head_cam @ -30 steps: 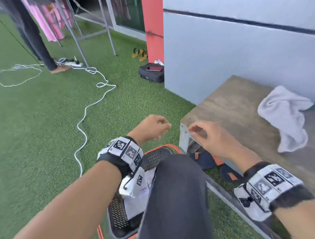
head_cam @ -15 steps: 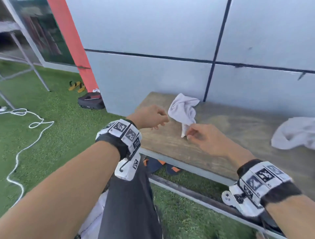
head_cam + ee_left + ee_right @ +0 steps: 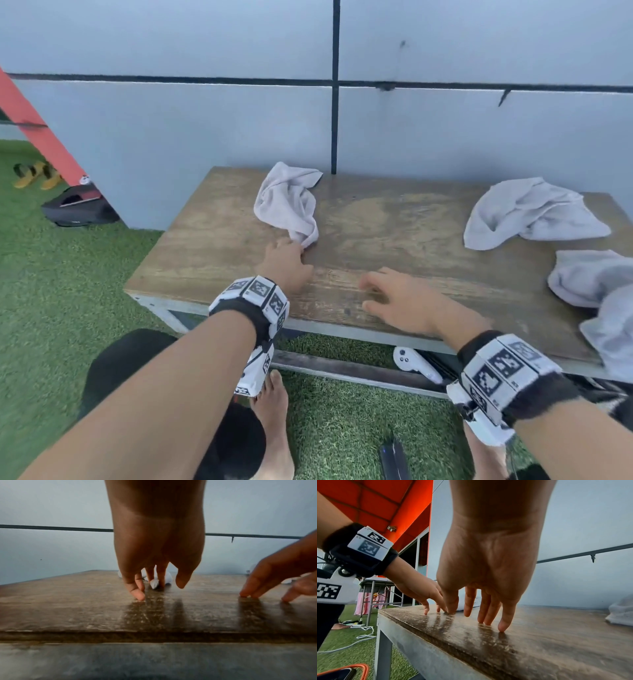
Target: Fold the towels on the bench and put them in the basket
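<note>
A crumpled pale towel (image 3: 287, 202) lies at the back left of the wooden bench (image 3: 212, 246). My left hand (image 3: 291, 246) rests fingers-down on the bench at the towel's near tip (image 3: 154, 584), which shows between the straight fingers. My right hand (image 3: 370, 291) is to the right with spread fingertips (image 3: 502, 627) touching bare wood and holding nothing. More crumpled towels lie at the right: one at the back (image 3: 527, 212), one nearer (image 3: 596, 277), one at the frame edge (image 3: 613, 335). The basket's orange rim (image 3: 363, 669) shows low beside the bench's left end.
A grey wall stands right behind the bench. Under the bench lies a white controller (image 3: 416, 365). My bare foot (image 3: 274, 421) is on the green turf. A black bag (image 3: 78, 209) and yellow sandals (image 3: 32, 174) are at the left; a white cable (image 3: 363, 632) runs across the grass.
My view has swung from the basket and grass to the bench. Both hands have come down onto the bench top, and the left hand now touches the left towel's tip.
</note>
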Available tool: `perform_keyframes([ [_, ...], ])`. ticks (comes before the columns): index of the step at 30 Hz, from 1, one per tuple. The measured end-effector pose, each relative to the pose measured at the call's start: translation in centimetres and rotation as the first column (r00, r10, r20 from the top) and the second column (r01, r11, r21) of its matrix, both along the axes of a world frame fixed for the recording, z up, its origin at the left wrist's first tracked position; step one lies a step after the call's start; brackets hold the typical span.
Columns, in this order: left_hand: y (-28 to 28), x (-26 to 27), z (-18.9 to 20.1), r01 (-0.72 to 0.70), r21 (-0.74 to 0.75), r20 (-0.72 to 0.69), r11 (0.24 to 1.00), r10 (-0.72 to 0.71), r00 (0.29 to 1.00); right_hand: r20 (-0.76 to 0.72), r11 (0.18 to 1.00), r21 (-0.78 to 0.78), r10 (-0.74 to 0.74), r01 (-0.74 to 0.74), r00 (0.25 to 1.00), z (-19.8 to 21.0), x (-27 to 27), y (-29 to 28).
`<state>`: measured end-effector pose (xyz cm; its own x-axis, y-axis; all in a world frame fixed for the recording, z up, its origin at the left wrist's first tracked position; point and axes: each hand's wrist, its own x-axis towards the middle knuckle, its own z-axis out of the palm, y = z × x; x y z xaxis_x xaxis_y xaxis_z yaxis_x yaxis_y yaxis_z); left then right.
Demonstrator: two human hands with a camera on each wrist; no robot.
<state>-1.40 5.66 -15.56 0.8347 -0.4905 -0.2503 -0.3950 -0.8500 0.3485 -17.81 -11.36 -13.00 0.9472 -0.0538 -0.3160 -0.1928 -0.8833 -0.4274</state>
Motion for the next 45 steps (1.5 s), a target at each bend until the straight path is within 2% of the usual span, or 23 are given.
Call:
perform_keyframes([
  [4,-1.1,-0.3,0.4,-0.023,-0.199,0.097,0.980,0.043,0.994,-0.014,0.999,0.040,-0.010,0.011,1.000,0.0,1.0,-0.6],
  [9,-4.4,-2.6,2.2,-0.007,-0.421,0.030,0.907,0.021,0.999,0.003,0.997,0.064,-0.048,0.048,0.999,0.8,1.6,-1.2],
  [11,-5.5,-3.3,2.4,0.033,-0.388,0.092,0.921,0.003,0.996,0.016,0.996,0.058,-0.069,0.068,0.997,0.9,1.3,-1.5],
  [13,-6.0,-3.4,2.2,0.083,-0.260,0.148,0.962,-0.045,0.988,0.013,0.995,0.064,-0.083,0.082,0.996,0.8,0.9,-1.9],
  [16,-5.6,-2.9,1.4,0.153,0.000,0.105,0.988,-0.153,0.983,-0.029,0.996,0.050,-0.073,0.074,0.997,0.5,0.5,-2.2],
  [18,-5.5,-2.8,1.1,0.153,0.027,0.119,0.988,-0.155,0.981,-0.050,0.998,0.027,-0.058,0.059,0.997,0.6,0.6,-2.2],
  [21,-5.4,-3.1,1.2,0.122,-0.064,0.102,0.991,-0.115,0.988,-0.058,0.996,0.036,-0.081,0.083,0.995,0.6,0.7,-2.3],
  [23,-5.4,-3.6,1.6,0.132,-0.187,0.061,0.973,-0.123,0.991,-0.050,0.995,0.021,-0.093,0.094,0.994,0.6,0.7,-2.6],
  [27,-5.9,-5.7,3.5,0.208,-0.449,0.035,0.869,-0.216,0.976,0.070,0.989,0.019,-0.147,0.146,0.987,1.2,0.7,-3.1],
  [31,-6.5,-6.9,5.3,0.259,-0.563,0.102,0.785,-0.245,0.964,0.299,0.978,0.101,-0.204,0.182,0.932,2.1,0.4,-3.2],
  [38,-6.7,-6.0,7.7,0.266,-0.642,0.147,0.720,-0.224,0.963,0.512,0.950,0.224,-0.304,0.217,0.803,3.2,0.4,-3.5],
  [43,-6.6,-4.8,9.7,0.302,-0.616,0.157,0.727,-0.262,0.952,0.573,0.907,0.362,-0.398,0.214,0.716,3.8,0.4,-3.0],
  [45,-6.4,-4.3,10.6,0.358,-0.517,0.160,0.777,-0.324,0.933,0.570,0.877,0.424,-0.454,0.228,0.685,3.9,0.6,-3.1],
])
